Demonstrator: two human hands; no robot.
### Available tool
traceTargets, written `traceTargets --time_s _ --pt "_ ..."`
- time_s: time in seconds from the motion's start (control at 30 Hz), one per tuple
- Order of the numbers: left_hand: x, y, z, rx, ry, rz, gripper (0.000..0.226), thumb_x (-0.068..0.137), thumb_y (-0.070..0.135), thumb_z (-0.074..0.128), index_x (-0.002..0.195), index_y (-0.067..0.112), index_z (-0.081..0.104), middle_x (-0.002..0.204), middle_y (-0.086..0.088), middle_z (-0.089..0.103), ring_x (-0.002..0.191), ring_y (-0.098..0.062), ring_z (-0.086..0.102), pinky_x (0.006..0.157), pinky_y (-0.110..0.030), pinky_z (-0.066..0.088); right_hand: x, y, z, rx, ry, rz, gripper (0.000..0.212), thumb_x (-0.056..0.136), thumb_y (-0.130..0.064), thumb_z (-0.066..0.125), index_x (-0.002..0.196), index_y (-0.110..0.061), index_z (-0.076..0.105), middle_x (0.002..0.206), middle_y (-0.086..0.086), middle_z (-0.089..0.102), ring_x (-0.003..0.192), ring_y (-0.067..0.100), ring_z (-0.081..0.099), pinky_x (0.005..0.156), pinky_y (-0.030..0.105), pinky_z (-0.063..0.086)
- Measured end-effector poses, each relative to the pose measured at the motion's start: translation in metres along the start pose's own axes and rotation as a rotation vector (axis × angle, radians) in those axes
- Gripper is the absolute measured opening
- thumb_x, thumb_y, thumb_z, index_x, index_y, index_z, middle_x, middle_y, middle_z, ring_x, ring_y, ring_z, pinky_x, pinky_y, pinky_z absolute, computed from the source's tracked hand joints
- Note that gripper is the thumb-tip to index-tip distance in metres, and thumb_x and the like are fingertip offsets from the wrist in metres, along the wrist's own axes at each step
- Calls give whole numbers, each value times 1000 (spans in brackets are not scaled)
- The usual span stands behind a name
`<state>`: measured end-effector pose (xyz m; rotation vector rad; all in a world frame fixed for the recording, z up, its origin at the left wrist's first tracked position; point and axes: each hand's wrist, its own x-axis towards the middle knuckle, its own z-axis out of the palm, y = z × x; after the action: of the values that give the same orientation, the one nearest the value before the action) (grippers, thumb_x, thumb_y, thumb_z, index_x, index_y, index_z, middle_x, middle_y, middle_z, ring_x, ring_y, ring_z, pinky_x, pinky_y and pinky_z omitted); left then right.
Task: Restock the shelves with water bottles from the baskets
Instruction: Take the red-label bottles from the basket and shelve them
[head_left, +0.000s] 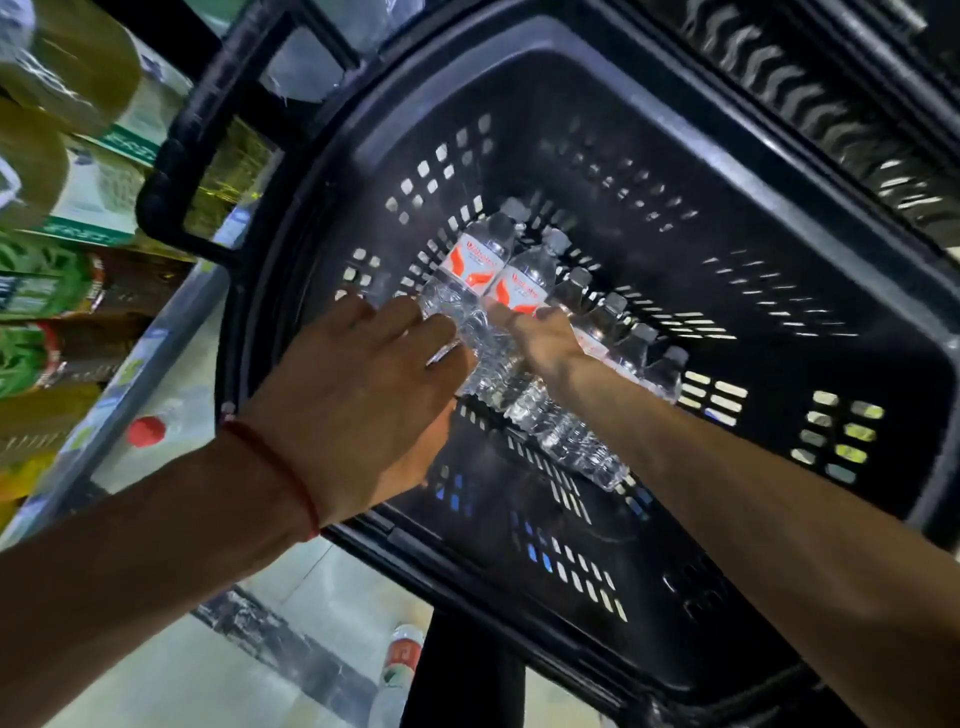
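Note:
A black plastic basket (623, 67) fills the view, and a row of several clear water bottles with white and red labels lies on its floor. My left hand (379, 374) reaches into the basket and its fingers curl round the lower body of the leftmost bottle (467, 265). My right hand (545, 338) grips the second bottle (524, 286) just below its label. More bottles (628, 353) lie to the right, partly hidden behind my right forearm.
Shelves (140, 358) with green and yellow packaged goods run along the left edge. A red-capped bottle (148, 431) lies on a low shelf. Another bottle (400, 660) stands on the tiled floor below the basket. The basket's handle (171, 171) sticks out at the upper left.

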<state>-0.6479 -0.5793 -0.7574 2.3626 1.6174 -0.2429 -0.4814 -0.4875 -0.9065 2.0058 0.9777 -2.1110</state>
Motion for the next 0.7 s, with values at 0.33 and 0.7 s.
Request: traceTargets --time_s 0.33,0.7 --pt "5 -5 29 -36 -103 -49 26 83 29 62 103 16 69 99 -2 64 94 -29 62 78 -46 50 49 15 -2 -125 72 12 41 87 -39 83 83 -8 57 101 11 71 91 23 73 88 38 63" --pt "18 17 21 -192 -181 -220 33 85 38 44 99 19 66 90 0 64 85 -28 64 87 -49 52 -55 42 -79 -542 189 -259 74 70 -33 94 131 -11 59 125 7 56 111 23 56 92 28 43"
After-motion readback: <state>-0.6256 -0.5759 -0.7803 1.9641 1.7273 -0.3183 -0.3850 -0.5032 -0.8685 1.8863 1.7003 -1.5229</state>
